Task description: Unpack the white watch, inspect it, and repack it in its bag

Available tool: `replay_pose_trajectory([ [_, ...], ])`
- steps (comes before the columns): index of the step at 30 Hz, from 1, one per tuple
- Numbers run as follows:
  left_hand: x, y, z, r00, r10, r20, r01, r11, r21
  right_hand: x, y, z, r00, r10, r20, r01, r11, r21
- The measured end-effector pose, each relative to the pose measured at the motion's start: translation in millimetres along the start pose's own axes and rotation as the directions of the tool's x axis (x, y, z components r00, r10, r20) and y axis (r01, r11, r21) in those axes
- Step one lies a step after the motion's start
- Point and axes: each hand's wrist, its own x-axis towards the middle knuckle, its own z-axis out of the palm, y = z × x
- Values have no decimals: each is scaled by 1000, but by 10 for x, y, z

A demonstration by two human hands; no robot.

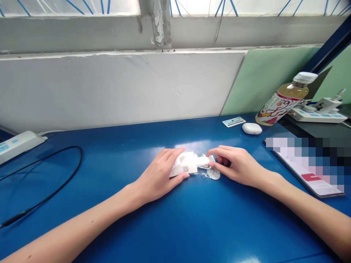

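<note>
A small white packet with a printed square code lies low over the blue tabletop between my hands. My left hand is wrapped round its left end, thumb along the near edge and fingers over the far side. Clear plastic and a round whitish piece show at the packet's right end. There my right hand pinches a pale strip between thumb and forefinger. A small dark object shows partly behind those fingers; its kind is unclear.
A drink bottle, a white earbud case and a printed card stand at the back right. Power strips lie at both sides. A black cable loops on the left. At right lies a flat, partly blurred item.
</note>
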Motion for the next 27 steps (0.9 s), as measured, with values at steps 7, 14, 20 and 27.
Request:
replay_pose_trajectory([
  [7,5,-10,3,1000,-1,8,1,1000,-5,0,-1,-29,998,-55,-34,55,998,-7],
  [14,8,-19,14,999,32,5,-32,999,9,1,15,85,996,-31,-88,35,998,46],
  [20,-8,-56,42,999,39,4,-39,999,21,-16,-9,102,993,-38,-116,40,999,19],
  [27,-11,-62,36,999,45,11,-45,999,23,-12,-52,148,990,-12,-143,13,1000,6],
])
